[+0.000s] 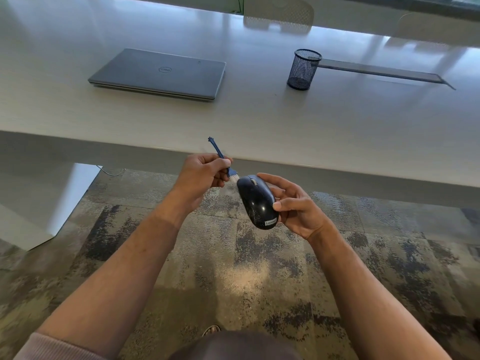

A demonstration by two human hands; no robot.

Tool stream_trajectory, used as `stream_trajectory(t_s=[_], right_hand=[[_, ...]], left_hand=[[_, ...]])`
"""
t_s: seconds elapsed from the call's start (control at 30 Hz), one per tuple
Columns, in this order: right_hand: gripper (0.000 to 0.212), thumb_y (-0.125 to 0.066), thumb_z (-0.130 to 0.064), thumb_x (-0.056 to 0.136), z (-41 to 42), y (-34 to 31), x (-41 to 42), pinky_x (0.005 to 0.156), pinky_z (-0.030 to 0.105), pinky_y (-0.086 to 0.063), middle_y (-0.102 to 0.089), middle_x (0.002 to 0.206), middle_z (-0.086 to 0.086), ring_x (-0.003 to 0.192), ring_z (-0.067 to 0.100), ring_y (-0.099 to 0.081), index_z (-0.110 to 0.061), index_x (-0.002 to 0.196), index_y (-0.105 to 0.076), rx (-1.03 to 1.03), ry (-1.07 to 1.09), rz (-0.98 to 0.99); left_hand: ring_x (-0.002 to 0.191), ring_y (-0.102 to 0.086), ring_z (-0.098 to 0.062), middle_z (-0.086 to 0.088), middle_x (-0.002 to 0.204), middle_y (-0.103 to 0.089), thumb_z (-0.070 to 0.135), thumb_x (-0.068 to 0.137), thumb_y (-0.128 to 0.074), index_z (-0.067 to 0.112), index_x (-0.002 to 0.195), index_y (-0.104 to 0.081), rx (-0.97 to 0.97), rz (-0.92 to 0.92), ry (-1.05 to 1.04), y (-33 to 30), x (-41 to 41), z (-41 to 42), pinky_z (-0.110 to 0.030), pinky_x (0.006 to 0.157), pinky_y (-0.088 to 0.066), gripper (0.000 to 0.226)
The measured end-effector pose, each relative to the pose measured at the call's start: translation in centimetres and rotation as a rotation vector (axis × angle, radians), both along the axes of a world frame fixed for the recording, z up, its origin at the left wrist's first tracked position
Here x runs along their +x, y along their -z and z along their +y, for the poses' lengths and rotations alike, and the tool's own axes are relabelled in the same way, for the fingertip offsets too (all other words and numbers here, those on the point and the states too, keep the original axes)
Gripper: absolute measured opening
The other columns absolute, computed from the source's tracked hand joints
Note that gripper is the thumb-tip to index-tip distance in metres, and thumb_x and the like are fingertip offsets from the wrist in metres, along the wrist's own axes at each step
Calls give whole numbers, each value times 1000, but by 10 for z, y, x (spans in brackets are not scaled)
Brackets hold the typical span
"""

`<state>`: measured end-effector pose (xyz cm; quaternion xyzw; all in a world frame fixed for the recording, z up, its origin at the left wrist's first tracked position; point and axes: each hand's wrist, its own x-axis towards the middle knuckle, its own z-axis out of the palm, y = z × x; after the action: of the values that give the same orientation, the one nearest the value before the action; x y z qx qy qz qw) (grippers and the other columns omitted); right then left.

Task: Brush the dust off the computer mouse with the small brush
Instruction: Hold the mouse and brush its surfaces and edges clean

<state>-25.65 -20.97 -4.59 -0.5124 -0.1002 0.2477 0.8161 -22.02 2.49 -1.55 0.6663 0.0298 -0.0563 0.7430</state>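
Left hand [201,174] curls round the small brush [222,161], thumb and fingers pinching the blue handle near its lower end; most of the grip is hidden behind the knuckles, so only the handle's notched top, sticking up and away above the fist, and the pale bristles below it can be seen. Those bristles are slightly blurred and sit just right of this hand, touching the front left edge of the computer mouse [257,201]. Black and glossy, the mouse is held in the air between the two hands, below the near edge of the table [259,120], its scroll wheel at the far end and a small label at the near end. Right hand [296,206] grips it from the right side, thumb pressed on the near flank and fingers curved round the far side; the mouse's underside and the fingertips behind it cannot be made out. Beyond the left hand, well apart on the table, lies a closed laptop [158,74]; beyond the right hand stands a mesh pen cup [302,70]. Patterned carpet [233,281] lies under both forearms, and a sleeve is cut off at the lower left corner.
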Motion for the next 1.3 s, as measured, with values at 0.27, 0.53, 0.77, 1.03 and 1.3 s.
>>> stream_trajectory(t_s=[0.27,0.53,0.77,1.03,1.3], right_hand=[[77,-70,-4,62,2,-3,-3,91,47,-55,-59,134,20,114,35,-62,-7,137,-53,1,-26,9],[76,-66,3,64,0,-1,-5,88,44,-58,-60,133,20,113,34,-64,-6,138,-52,10,19,8],[77,-70,-4,62,-1,-1,-5,91,45,-55,-57,136,22,115,36,-60,-7,137,-53,7,3,3],[78,-70,-2,62,0,0,-2,81,39,-61,-62,131,21,107,32,-67,-5,138,-52,54,46,13],[66,-53,7,72,-7,4,0,72,37,-62,-64,130,18,107,30,-69,-6,137,-54,116,75,39]], left_hand=[[60,-61,-12,-4,68,-68,10,91,-66,4,92,-72,-78,53,-48,-2,0,4,-21,54,-51,9],[57,-61,-13,-3,63,-66,9,89,-68,-4,94,-71,-18,53,45,-2,-4,4,-21,52,-51,14],[58,-61,-13,-6,66,-67,9,90,-67,-1,95,-71,-86,64,-37,-1,-4,6,-21,54,-52,12],[64,-66,-14,-4,70,-71,10,92,-66,5,95,-73,-28,-56,0,2,-8,-2,-23,61,-54,9],[66,-68,-18,-8,76,-73,7,92,-64,10,96,-74,-117,-120,31,11,-16,0,-25,65,-57,11]])
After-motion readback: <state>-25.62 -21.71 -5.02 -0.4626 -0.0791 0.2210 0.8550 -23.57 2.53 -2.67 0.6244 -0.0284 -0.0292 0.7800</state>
